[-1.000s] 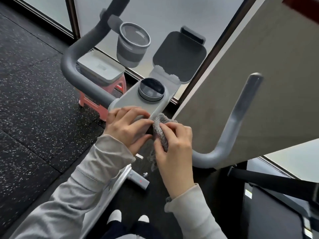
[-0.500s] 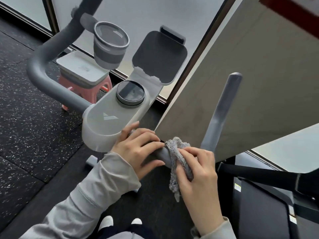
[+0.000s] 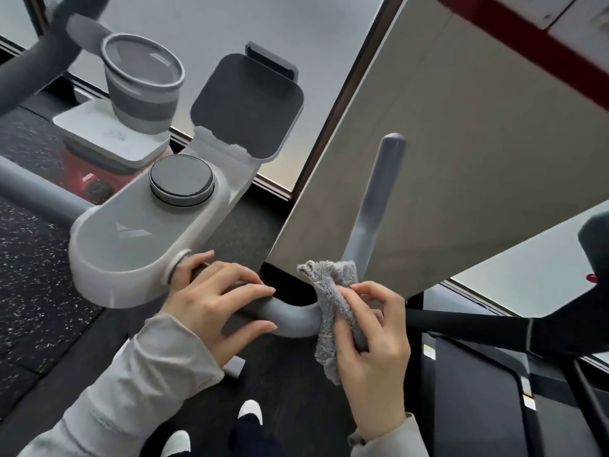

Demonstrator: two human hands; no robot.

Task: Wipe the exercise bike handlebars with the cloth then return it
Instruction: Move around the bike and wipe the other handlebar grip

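The grey exercise bike handlebar (image 3: 290, 319) runs from the pale console (image 3: 131, 239) to the right, bends and rises as an upright grip (image 3: 379, 199). My left hand (image 3: 214, 301) wraps the bar just beside the console. My right hand (image 3: 372, 338) presses a fluffy grey cloth (image 3: 329, 291) around the bar at its bend, the cloth draped over both sides. The left half of the handlebar (image 3: 29, 189) runs off the left edge.
A grey cup holder (image 3: 141, 84) and a dark tablet holder (image 3: 247, 103) stand behind the console's round dial (image 3: 181, 179). A red stool with a white top (image 3: 108, 140) sits beyond on the speckled floor. A beige panel (image 3: 461, 159) and a treadmill (image 3: 494, 374) are at the right.
My right hand has slid the cloth rightward along the bar to the bend. My left hand followed a little along the bar. The view shifted right.
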